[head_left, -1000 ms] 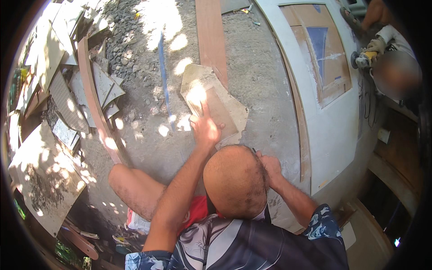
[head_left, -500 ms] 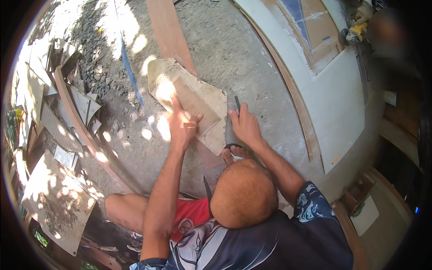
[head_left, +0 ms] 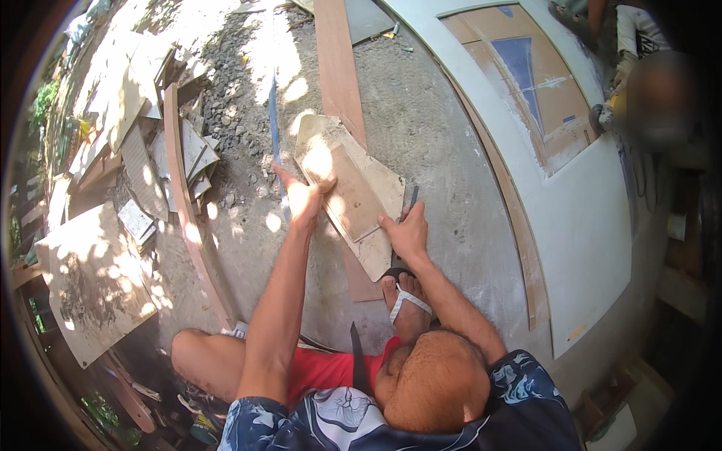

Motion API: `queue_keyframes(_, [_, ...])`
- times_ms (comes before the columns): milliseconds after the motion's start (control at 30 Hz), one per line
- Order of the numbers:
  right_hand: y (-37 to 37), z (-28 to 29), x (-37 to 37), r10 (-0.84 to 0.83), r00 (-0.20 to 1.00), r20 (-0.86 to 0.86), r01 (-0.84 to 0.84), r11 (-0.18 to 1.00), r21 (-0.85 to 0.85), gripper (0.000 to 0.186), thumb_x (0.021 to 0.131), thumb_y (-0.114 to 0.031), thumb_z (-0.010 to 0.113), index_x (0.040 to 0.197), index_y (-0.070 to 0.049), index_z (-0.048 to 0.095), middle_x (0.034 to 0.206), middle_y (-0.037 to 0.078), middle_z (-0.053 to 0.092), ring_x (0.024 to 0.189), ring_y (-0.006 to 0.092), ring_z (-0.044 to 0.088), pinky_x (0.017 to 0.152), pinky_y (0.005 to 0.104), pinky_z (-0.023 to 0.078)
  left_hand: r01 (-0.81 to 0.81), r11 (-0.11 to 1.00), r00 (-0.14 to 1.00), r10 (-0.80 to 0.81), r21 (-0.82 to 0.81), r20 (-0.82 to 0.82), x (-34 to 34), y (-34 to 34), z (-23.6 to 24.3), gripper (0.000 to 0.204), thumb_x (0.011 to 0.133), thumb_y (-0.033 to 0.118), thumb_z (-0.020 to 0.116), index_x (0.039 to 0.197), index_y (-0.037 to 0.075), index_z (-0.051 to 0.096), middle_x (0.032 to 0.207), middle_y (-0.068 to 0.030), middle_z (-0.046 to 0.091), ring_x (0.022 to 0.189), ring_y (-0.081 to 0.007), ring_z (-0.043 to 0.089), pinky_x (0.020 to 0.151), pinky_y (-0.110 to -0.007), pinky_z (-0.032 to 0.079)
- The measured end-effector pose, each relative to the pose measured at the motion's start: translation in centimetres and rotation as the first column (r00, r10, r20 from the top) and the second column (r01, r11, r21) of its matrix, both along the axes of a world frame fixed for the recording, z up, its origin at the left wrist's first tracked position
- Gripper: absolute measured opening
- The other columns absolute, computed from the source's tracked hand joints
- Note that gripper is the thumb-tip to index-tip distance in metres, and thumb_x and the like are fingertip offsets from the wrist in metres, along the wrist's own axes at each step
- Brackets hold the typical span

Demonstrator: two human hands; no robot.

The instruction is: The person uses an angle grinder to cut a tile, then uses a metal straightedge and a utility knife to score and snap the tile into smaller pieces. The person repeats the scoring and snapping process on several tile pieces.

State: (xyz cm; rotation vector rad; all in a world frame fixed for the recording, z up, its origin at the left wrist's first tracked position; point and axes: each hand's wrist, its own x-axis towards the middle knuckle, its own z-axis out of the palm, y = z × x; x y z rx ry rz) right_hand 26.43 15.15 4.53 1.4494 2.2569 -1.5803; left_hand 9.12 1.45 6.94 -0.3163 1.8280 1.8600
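A small brown rectangular board (head_left: 355, 197) lies on a larger, dusty beige board (head_left: 385, 179) with angled corners. My left hand (head_left: 303, 201) is at the boards' left edge, its index finger stretched out past them and its thumb over the edge. Close to the lower right edge, my right hand (head_left: 408, 234) is closed round a thin dark stick-like tool (head_left: 413, 197), whose kind I cannot make out. The right thumb reaches the small board's lower corner. My sandalled foot (head_left: 408, 301) is just below the boards.
A long reddish-brown plank (head_left: 340, 68) runs beneath the boards. Scrap boards (head_left: 139, 165) and a curved wooden strip (head_left: 188, 203) are at left. At right lies a large white panel (head_left: 579, 218); beyond it, another person (head_left: 639, 34) is beside a yellow power tool.
My left index finger has come off the small board and points left. My right thumb has moved onto the small board's lower corner. The whole view has shifted.
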Motion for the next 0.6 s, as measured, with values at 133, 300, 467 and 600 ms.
queue_keyframes(133, [-0.9,-0.6,-0.5,-0.020,0.997,-0.078,0.019,1.000,-0.017,0.065,0.081,-0.028,0.091,0.116,0.007,0.048,0.106,0.029,0.068,0.098,0.0429,0.071,0.089,0.0496,0.056,0.035,0.995,0.994,-0.044,-0.091,-0.099,-3.5,-2.5,-2.6,0.136,0.076,-0.015,0.085,0.171,0.002,-0.011,0.157,-0.0330,0.044,0.129,-0.0389,0.064,0.100,-0.046,0.062])
queue_keyframes(300, [-0.9,-0.4,-0.7,-0.001,0.996,-0.084,0.008,0.997,0.080,0.064,0.079,-0.028,0.092,0.112,0.005,0.048,0.104,0.026,0.068,0.096,0.0414,0.071,0.086,0.0499,0.055,0.011,0.997,0.999,-0.015,0.078,0.050,-4.5,-3.0,-2.8,0.107,0.076,-0.024,0.079,0.165,-0.003,0.024,0.141,-0.0279,0.062,0.121,-0.0385,0.070,0.095,-0.046,0.065])
queue_keyframes(467, [2.2,1.7,-4.3,0.138,0.983,-0.118,-0.130,0.989,0.067,0.062,0.075,-0.025,0.094,0.109,0.001,0.049,0.102,0.022,0.068,0.093,0.0351,0.070,0.083,0.0472,0.055,-0.240,0.958,0.965,0.218,0.159,0.146,-3.1,-6.0,-3.0,0.054,0.090,-0.021,0.068,0.141,-0.008,0.056,0.121,-0.0231,0.074,0.103,-0.0358,0.078,0.092,-0.045,0.069])
queue_keyframes(600, [5.9,3.6,-11.4,0.387,0.913,-0.133,-0.386,0.922,0.033,0.059,0.070,-0.019,0.098,0.103,-0.004,0.051,0.093,0.008,0.060,0.085,0.0228,0.061,0.078,0.0403,0.053,-0.625,0.763,0.743,0.513,0.169,0.431,1.2,-9.3,-6.8,0.068,0.087,-0.023,0.071,0.149,-0.002,0.051,0.133,-0.0225,0.068,0.112,-0.0347,0.074,0.092,-0.048,0.068])
